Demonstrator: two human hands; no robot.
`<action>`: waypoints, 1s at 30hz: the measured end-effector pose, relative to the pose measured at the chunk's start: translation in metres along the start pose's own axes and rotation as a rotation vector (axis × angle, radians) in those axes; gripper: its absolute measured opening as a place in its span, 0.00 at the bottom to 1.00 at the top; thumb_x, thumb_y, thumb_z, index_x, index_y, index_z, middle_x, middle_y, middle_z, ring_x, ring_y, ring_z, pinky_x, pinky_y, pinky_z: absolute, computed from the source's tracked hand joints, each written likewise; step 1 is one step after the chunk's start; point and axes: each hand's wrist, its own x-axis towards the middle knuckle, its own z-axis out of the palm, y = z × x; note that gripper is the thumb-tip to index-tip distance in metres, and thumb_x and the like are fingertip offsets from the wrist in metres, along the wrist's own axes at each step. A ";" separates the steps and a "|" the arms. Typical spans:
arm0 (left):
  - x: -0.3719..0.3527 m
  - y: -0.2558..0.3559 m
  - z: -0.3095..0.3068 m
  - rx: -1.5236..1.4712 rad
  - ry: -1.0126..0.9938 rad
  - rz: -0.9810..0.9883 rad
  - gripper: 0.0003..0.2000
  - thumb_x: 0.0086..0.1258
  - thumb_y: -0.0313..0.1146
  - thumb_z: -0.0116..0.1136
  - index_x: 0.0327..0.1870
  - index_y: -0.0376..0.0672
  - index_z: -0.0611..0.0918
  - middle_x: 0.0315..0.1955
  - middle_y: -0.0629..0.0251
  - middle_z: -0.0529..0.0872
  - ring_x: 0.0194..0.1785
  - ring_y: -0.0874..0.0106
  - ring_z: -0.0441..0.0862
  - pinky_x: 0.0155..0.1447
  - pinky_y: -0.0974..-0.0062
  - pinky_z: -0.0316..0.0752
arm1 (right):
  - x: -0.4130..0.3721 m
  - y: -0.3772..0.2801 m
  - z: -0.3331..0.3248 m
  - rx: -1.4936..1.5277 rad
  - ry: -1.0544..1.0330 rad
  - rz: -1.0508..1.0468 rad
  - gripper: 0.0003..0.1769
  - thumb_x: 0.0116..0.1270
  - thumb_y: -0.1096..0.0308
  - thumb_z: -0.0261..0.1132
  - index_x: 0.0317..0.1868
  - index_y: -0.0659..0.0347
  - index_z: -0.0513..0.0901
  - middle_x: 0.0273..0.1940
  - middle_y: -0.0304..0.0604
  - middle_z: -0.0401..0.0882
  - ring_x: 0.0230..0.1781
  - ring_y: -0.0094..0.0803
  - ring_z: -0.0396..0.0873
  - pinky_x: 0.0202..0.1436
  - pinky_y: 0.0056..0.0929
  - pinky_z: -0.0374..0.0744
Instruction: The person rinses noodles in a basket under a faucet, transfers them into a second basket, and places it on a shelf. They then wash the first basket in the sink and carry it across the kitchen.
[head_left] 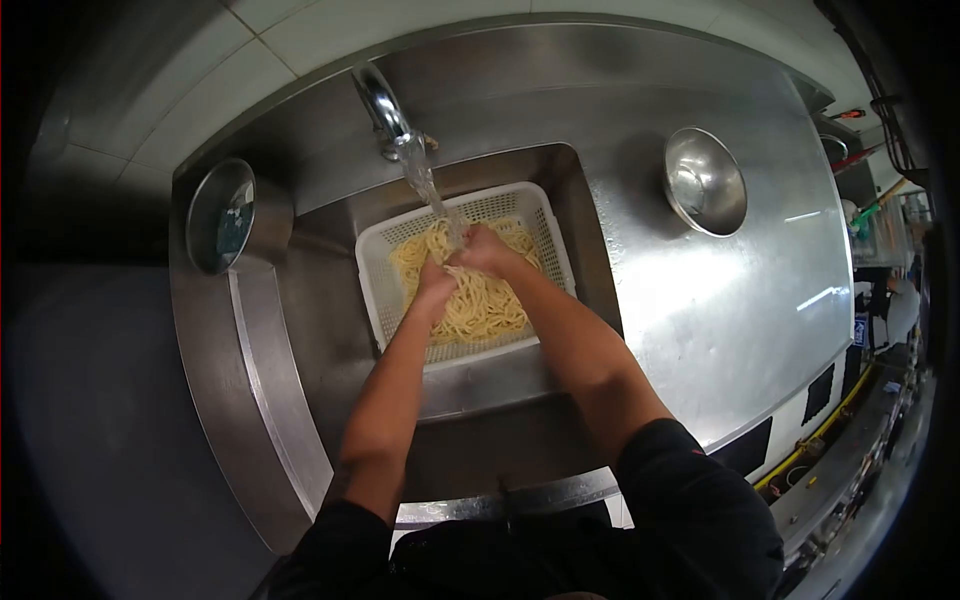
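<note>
Pale yellow noodles [475, 310] fill the bottom of a white perforated basket [555, 235], which sits in the steel sink [585, 215]. Water from the curved tap [380, 97] pours onto the noodles and my hands. My left hand [437, 283] is closed on noodles near the middle of the basket. Just to its upper right, my right hand [482, 250] also grips noodles, right beside the stream. The two hands nearly meet, and some fingertips are hidden among the strands and water.
A shiny steel bowl [705, 181] stands on the counter [720, 320] to the right. At the left lies a steel pot [222, 217] with something dark green inside. The tiled wall [200, 85] rises behind the sink. Cluttered shelves and equipment [880, 320] line the far right.
</note>
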 end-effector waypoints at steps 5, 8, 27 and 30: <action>-0.012 0.035 -0.014 -0.266 -0.140 -0.065 0.19 0.68 0.25 0.62 0.59 0.36 0.76 0.46 0.60 0.84 0.41 0.68 0.86 0.41 0.70 0.83 | -0.061 -0.096 -0.026 0.169 0.128 -0.049 0.20 0.48 0.76 0.75 0.45 0.65 0.85 0.39 0.42 0.86 0.41 0.30 0.82 0.49 0.30 0.79; -0.034 0.066 -0.003 -0.441 -0.212 0.010 0.18 0.68 0.29 0.65 0.58 0.37 0.78 0.46 0.62 0.85 0.40 0.69 0.86 0.40 0.70 0.84 | -0.086 -0.136 -0.036 0.193 0.167 -0.201 0.18 0.48 0.78 0.74 0.43 0.65 0.85 0.36 0.39 0.85 0.41 0.28 0.81 0.49 0.29 0.79; 0.024 -0.040 -0.009 0.944 0.385 0.041 0.39 0.68 0.51 0.60 0.77 0.43 0.62 0.72 0.43 0.65 0.73 0.51 0.67 0.73 0.62 0.64 | -0.058 0.003 0.012 -0.410 0.496 0.347 0.59 0.57 0.47 0.76 0.79 0.67 0.52 0.72 0.59 0.66 0.71 0.52 0.67 0.71 0.37 0.68; 0.013 -0.026 -0.002 0.441 0.151 0.035 0.40 0.68 0.52 0.61 0.77 0.43 0.62 0.69 0.48 0.70 0.69 0.54 0.71 0.71 0.58 0.67 | -0.038 -0.007 0.018 0.493 0.289 0.301 0.55 0.56 0.47 0.78 0.75 0.68 0.61 0.67 0.55 0.72 0.68 0.45 0.70 0.70 0.37 0.68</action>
